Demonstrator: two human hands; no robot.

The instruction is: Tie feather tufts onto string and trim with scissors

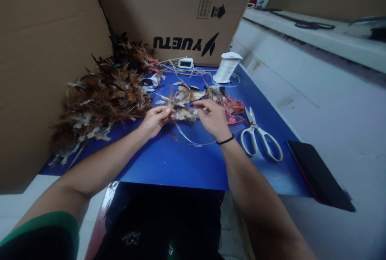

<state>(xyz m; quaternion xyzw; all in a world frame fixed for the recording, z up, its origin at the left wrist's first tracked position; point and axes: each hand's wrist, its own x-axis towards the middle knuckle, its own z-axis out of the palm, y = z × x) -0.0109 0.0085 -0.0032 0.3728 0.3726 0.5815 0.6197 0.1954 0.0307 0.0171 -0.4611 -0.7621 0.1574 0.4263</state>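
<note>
My left hand (157,120) is closed in a pinch, thumb against fingers. A thin brownish feather (171,94) rises blurred from its fingertips. My right hand (213,118), with a black band on the wrist, reaches in from the right. Its index finger and thumb are bent and apart, beside a loose tan and grey feather pile (185,114); nothing shows plainly between them. More pale feathers (184,95) lie just behind both hands. Clear plastic strip (193,142) loops across the blue tabletop (181,167) between my wrists.
Bundled brown feathers (105,99) fill the left side. White-handled scissors (261,135), pink netting (234,111) and a black phone (321,173) lie right. At the back are a white spool (226,67), thin sticks (177,69), a small digital display (185,63) and a cardboard box (181,6).
</note>
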